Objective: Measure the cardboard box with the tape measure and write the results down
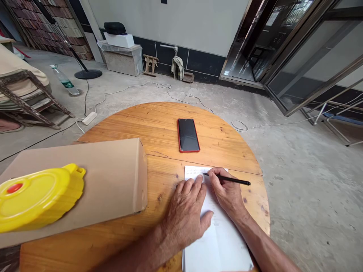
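A white sheet of paper lies on the round wooden table, with small rows of writing along its top edge. My right hand is closed around a black pen, whose tip meets the paper near the written lines. Flat across the left side of the sheet rests my left hand, fingers stretched out and thumb apart, holding nothing. Its fingertips lie just below the writing, close to the pen tip.
A phone with a red case lies beyond the paper. On the left, a cardboard box carries a yellow plastic lid. Cables, a bottle and a fan stand base are on the concrete floor.
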Motion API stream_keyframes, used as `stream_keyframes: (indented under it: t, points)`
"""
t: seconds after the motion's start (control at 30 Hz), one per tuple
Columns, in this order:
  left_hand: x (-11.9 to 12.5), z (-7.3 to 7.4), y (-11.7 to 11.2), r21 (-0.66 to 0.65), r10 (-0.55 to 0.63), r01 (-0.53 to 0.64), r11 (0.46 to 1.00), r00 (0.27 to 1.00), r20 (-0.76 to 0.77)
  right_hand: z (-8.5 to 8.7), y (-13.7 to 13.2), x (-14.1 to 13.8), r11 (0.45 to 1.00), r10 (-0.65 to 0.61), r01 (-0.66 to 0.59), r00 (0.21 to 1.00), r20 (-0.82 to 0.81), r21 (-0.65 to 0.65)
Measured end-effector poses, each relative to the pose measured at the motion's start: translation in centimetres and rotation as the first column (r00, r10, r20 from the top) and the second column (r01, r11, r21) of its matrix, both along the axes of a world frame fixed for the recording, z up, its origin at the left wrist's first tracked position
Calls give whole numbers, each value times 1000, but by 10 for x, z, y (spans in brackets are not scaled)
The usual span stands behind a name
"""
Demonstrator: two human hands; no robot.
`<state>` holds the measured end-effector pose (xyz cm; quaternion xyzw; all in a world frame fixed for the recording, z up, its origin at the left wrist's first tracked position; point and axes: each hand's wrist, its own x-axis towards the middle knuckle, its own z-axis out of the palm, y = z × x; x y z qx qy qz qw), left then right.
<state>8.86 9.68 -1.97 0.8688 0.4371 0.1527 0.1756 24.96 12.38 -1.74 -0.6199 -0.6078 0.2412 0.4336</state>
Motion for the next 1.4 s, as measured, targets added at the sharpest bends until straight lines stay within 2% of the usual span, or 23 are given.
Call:
stream_keyframes:
  t: [0.43, 0.8, 1.07, 1.3, 1.4]
  points:
    - [0, -1, 0, 23, -4, 4, 1000, 1000, -3, -7, -1, 3, 997, -47, 41, 993, -112, -58]
    - [0, -1, 0, 10, -6, 6, 1000, 1000, -3, -2, 1, 1, 999, -34, 34, 999, -8, 4]
    - [0, 0, 1, 17, -6, 6, 1000, 1000, -4, -6, -1, 3, 997, -45, 38, 995, -94, -73]
    - [0, 1, 0, 13, -6, 6, 1000, 1000, -7, -3, 0, 2, 1000, -24, 23, 999, -44, -18]
    - [0, 1, -1, 16, -5, 5, 1000, 1000, -8, -1, -1, 3, 998, -50, 46, 995, -91, -43]
